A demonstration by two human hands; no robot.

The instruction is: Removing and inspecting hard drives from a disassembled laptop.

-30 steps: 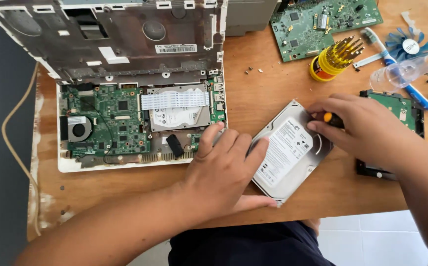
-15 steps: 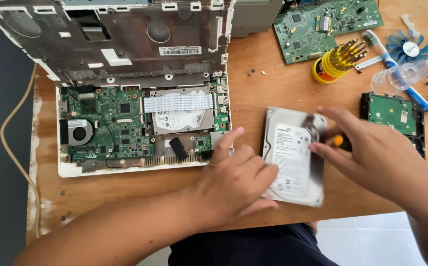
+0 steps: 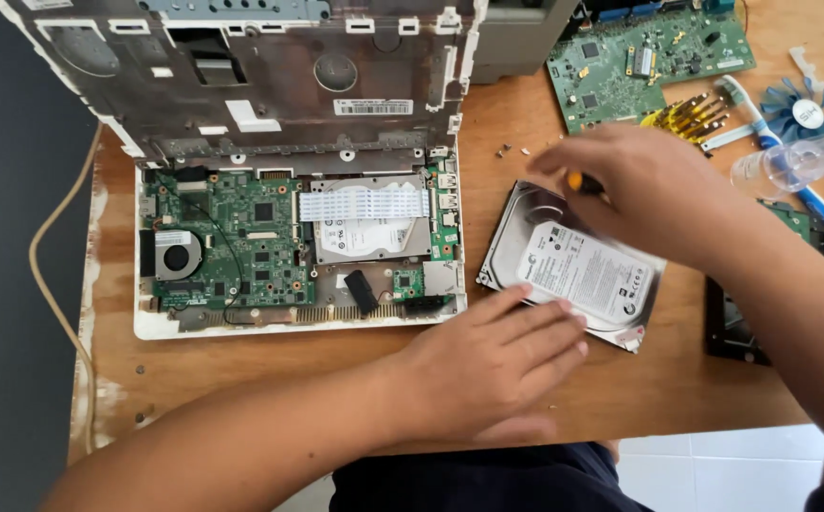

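A silver hard drive [image 3: 578, 270] with a white label lies tilted on the wooden table [image 3: 336, 370], right of an opened white laptop [image 3: 289, 251]. My left hand [image 3: 493, 365] rests flat on the table, fingertips touching the drive's near left edge. My right hand [image 3: 635, 190] hovers over the drive's far end, closed on a small screwdriver [image 3: 578, 181] with a yellow and black handle. The screwdriver's tip is hidden under my fingers.
The laptop's lid [image 3: 270, 76] stands open behind its green motherboard [image 3: 227, 237]. A loose green circuit board [image 3: 649, 57], a holder of yellow screwdrivers [image 3: 687, 114], a blue fan [image 3: 805, 109] and a clear bottle [image 3: 791, 161] lie at the far right. Another board [image 3: 791, 223] sits under my right arm.
The hard drive has turned on the table, its label now angled down to the right. My right hand moved up to the drive's far end; my left hand flattened beside it.
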